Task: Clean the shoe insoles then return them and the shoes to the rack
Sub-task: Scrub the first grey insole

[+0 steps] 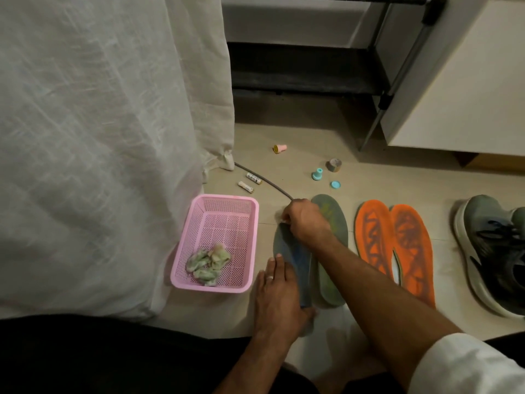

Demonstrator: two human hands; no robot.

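Note:
A blue-grey insole (292, 260) lies on the floor, tilted up along one edge. My left hand (279, 297) holds its heel end, fingers curled round the edge. My right hand (304, 220) pinches a small white wipe at the insole's toe end. Beside it lies a second grey-green insole (335, 223), partly under my right forearm. Two orange insoles (395, 245) lie side by side to the right. A dark grey running shoe (494, 251) stands at the far right. The black shoe rack (306, 69) stands at the back.
A pink plastic basket (199, 277) with crumpled used wipes (208, 263) sits left of the insoles. A white curtain (99, 137) hangs at the left. Small caps, tubes and a tape roll (334, 165) litter the floor. A white cabinet (460, 81) stands at the right.

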